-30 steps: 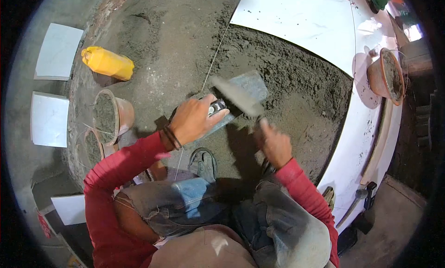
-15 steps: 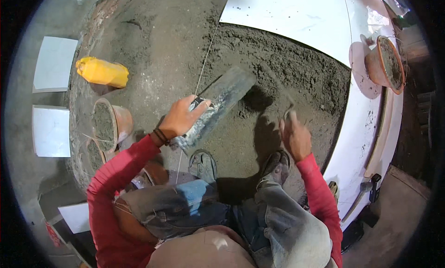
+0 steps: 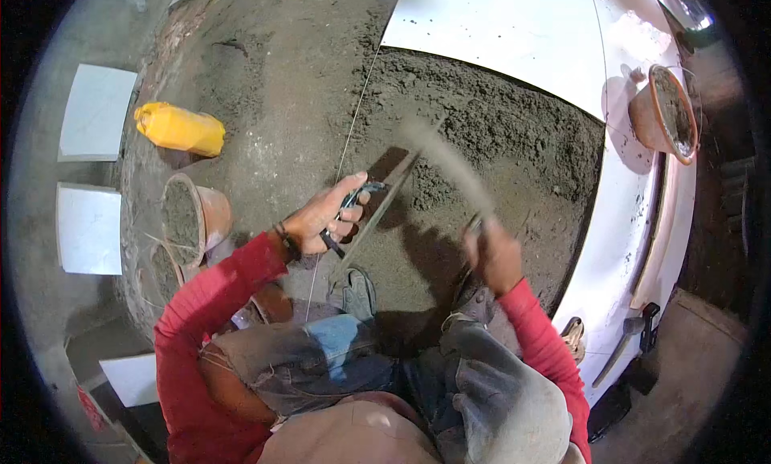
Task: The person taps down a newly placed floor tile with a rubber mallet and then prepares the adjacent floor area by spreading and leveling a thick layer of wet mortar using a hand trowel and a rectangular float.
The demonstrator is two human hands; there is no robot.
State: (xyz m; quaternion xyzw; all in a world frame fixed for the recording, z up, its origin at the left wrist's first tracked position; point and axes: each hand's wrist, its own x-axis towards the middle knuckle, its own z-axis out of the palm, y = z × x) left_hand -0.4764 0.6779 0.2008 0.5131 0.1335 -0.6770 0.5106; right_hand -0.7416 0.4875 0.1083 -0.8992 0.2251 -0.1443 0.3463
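Here's a rough grey floor (image 3: 281, 103) running under everything, and to the right of the string (image 3: 351, 133) a bed of wet mortar (image 3: 514, 135), crumbly at the far side, smoother nearby. White tiles (image 3: 498, 18) border it on the far and right sides; loose white tiles (image 3: 88, 229) sit at the left. A mortar-filled bucket (image 3: 649, 120) stands on the right-hand tiling, another bucket (image 3: 215, 215) at left, with a yellow jug (image 3: 181, 129) lying beyond it. Now the tools, over the mortar's near left part: the float (image 3: 388, 199), left hand (image 3: 328, 217) curled firmly around its handle, and the trowel (image 3: 451, 165), blurred, right hand (image 3: 494, 257) closed on its grip. Do they touch? Can't tell! Half a second ago the float showed its broad face; now it's edge-on, the trowel has swung across toward its far end, and the right hand has come left. Buckets and jug haven't budged.
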